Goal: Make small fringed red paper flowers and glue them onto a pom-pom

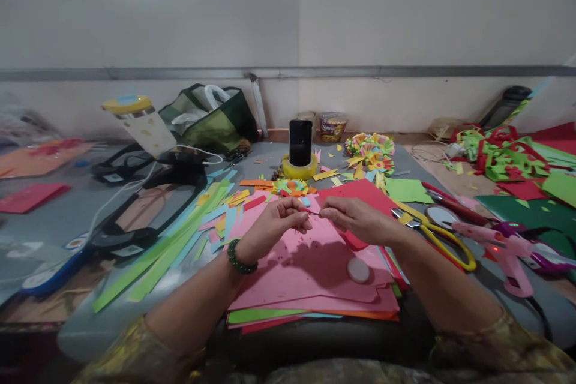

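Observation:
My left hand (281,221), with a green bead bracelet (242,257) at the wrist, pinches a small red paper piece (306,210) over the pink sheets. From the opposite side, my right hand (353,219) is closed on a thin dark stick-like tool (315,213), whose tip meets the red piece at my left fingertips. Fingers hide most of both. Below lies a stack of pink paper (288,279) dotted with tiny red scraps, with a round white disc (358,270) on it. A red sheet (366,195) lies partly under my right hand.
Yellow-handled scissors (450,240) and a pink glue gun (506,249) lie on the right. Green paper strips (180,240) spread leftward. Ahead, a phone (300,143) stands in a yellow tape roll (299,169), near paper flowers (371,150). A cup (139,126) stands back left.

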A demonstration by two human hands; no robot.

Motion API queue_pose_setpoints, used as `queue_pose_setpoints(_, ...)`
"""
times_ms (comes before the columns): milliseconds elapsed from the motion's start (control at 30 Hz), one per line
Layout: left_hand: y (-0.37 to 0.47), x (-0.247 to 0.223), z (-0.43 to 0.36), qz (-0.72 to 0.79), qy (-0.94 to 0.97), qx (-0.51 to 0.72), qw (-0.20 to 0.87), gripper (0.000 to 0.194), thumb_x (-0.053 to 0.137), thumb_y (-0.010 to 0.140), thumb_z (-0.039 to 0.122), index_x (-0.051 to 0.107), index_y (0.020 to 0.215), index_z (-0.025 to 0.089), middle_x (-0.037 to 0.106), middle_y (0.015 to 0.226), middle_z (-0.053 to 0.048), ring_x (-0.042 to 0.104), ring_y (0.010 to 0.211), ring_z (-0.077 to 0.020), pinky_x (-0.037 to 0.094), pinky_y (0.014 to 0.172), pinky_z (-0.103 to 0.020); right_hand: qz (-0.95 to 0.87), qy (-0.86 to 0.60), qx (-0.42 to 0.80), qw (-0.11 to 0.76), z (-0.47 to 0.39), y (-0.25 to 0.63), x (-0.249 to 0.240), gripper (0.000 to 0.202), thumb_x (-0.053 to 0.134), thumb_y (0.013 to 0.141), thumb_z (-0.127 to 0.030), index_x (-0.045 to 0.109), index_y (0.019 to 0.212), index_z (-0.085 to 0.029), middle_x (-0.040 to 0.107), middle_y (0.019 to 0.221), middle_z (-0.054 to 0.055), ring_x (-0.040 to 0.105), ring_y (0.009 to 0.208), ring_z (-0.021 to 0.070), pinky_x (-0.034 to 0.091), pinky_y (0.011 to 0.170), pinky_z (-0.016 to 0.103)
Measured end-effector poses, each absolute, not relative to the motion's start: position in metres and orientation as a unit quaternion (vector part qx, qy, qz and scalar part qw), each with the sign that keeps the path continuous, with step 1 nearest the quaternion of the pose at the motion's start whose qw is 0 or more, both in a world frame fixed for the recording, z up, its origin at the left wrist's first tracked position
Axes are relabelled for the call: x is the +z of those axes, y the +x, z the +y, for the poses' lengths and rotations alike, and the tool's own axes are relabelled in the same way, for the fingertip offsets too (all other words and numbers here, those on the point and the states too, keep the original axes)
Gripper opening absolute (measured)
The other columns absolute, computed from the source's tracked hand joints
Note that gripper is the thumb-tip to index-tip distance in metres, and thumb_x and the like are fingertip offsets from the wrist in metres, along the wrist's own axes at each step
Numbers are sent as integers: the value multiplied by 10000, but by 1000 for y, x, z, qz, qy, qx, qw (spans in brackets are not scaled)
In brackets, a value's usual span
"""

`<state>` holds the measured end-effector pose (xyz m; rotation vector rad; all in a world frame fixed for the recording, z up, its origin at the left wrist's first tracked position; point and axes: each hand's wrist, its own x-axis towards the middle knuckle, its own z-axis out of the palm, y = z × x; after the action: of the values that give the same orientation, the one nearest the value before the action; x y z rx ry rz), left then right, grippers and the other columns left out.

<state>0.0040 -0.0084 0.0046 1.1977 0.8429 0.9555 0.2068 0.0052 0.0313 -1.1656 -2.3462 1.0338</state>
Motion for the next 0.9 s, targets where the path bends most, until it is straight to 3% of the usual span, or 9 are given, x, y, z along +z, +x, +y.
queue_pose_setpoints(233, 3, 4, -9, 368, 542, 409, 635, 311, 783, 686, 404, 599, 749, 162, 670, 629, -3, 624, 597, -125, 493, 611, -249, -818, -403, 373, 173, 8, 208, 25, 485, 335, 918, -639, 406, 694, -215, 421, 612, -40, 392, 564, 113, 322, 537, 250)
queue_pose_setpoints(500, 2, 3, -8, 360, 549, 404, 637, 306, 783, 695, 395, 602, 746, 154, 684, 631, -12, 625, 592, -120, 487, 607, -243, -814, -405, 379, 173, 9, 208, 23, 413, 372, 934, -548, 406, 694, -214, 406, 606, -46, 371, 554, 108, 305, 522, 251)
queue_pose_setpoints(900, 1, 1, -5, 347, 545, 404, 648, 313, 792, 692, 405, 612, 743, 154, 682, 633, -14, 629, 599, -125, 499, 624, -253, -819, -408, 364, 176, 8, 207, 26, 455, 354, 920, -610, 408, 703, -213, 400, 639, -37, 378, 597, 119, 305, 546, 254)
